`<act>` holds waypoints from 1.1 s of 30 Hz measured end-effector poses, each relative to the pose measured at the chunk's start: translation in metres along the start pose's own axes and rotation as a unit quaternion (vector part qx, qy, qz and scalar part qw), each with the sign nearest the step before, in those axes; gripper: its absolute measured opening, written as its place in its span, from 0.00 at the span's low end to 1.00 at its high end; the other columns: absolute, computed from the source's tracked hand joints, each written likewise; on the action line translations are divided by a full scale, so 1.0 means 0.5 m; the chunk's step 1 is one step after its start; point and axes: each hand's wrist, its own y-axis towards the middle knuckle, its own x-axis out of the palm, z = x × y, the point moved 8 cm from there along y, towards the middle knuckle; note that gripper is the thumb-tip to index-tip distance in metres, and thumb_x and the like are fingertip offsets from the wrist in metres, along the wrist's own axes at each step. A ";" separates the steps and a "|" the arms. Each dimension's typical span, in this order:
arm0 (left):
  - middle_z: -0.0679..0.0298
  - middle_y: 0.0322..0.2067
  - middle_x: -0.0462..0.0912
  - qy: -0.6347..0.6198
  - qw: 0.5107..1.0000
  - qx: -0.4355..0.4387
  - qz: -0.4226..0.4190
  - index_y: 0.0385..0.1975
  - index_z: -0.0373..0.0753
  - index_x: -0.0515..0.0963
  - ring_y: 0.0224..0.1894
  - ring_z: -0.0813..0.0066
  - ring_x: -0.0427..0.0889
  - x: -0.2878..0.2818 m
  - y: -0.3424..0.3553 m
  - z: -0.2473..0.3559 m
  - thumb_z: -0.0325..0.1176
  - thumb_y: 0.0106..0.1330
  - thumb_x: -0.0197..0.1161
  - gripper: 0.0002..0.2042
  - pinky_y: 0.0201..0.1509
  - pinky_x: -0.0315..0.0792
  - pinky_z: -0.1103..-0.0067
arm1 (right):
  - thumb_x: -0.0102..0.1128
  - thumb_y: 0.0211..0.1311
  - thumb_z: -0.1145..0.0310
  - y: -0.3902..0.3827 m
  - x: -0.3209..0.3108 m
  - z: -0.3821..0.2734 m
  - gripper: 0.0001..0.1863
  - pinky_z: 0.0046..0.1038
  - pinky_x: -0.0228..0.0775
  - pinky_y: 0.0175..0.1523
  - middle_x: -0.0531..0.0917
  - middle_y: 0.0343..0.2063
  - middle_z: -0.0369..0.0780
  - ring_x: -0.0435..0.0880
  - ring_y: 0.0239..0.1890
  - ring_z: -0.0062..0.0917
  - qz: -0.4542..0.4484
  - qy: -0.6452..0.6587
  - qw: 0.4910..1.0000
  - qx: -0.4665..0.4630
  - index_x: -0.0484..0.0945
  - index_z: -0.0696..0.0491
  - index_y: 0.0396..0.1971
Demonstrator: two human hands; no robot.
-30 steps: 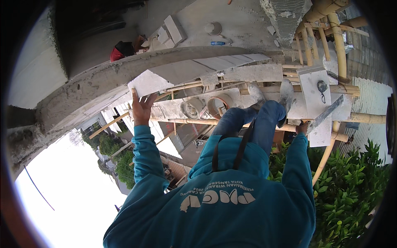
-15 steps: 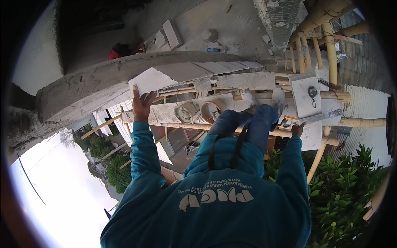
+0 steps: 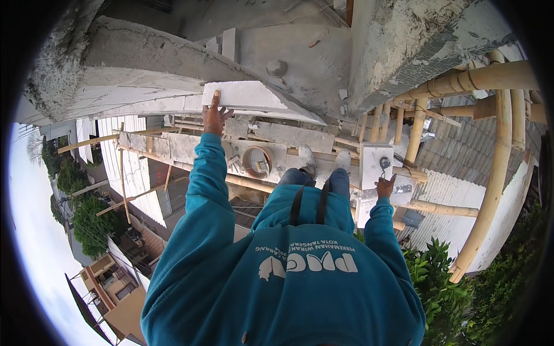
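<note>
My left hand (image 3: 214, 117) lies with fingers spread against the left end of a white block (image 3: 248, 96) on top of the low wall. Over on the right, my right hand (image 3: 385, 187) is at the lower end of another white block (image 3: 369, 163) lying on the scaffold. Its fingers look apart, and a fingertip reaches the tail of a small dark coil (image 3: 384, 163) resting on that block. Whether it touches the tail, I cannot tell. A round bucket (image 3: 257, 162) stands between my left arm and my feet.
My dusty shoes (image 3: 307, 159) stand on narrow scaffold planks (image 3: 294, 135). Bamboo poles (image 3: 418, 130) rise at the right, beside a rough concrete column (image 3: 398, 63). Beyond the wall is a grey floor (image 3: 311, 63) with an upturned bucket (image 3: 277, 68). Leafy plants (image 3: 433, 282) grow below.
The view has swung to the right, bringing the column closer. My left hand keeps to the wall block's end. My right hand has moved from the tool beside the other block to the coil's tail.
</note>
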 end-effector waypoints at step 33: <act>0.52 0.63 0.68 -0.100 0.981 -0.164 -0.004 0.61 0.33 0.69 0.69 0.55 0.60 -0.084 -0.654 -0.274 0.69 0.66 0.39 0.42 0.74 0.49 0.65 | 0.52 0.59 0.72 -0.123 0.219 -0.593 0.31 0.27 0.77 0.33 0.82 0.45 0.46 0.85 0.37 0.30 -0.351 -0.257 0.888 -0.147 0.60 0.55 0.65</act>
